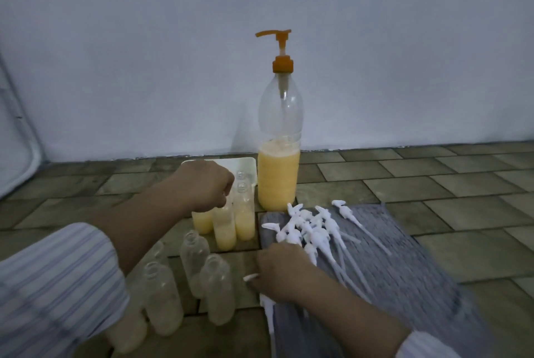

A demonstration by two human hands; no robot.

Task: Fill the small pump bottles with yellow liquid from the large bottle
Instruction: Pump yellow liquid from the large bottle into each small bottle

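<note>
The large clear bottle (278,172) with an orange pump stands by the wall, under half full of yellow liquid. In front of it stand small bottles filled with yellow liquid (224,227). My left hand (202,184) is curled over the top of one of them, hiding its neck. Several empty small bottles (194,256) stand nearer to me. White pump heads (315,230) with long tubes lie in a heap on a grey cloth (404,265). My right hand (281,271) grips one white pump head at the cloth's left edge.
A white tray (248,162) with more small clear bottles sits behind the filled ones, left of the large bottle. The floor is tiled and a pale wall runs close behind. A white curved object shows at the far left edge.
</note>
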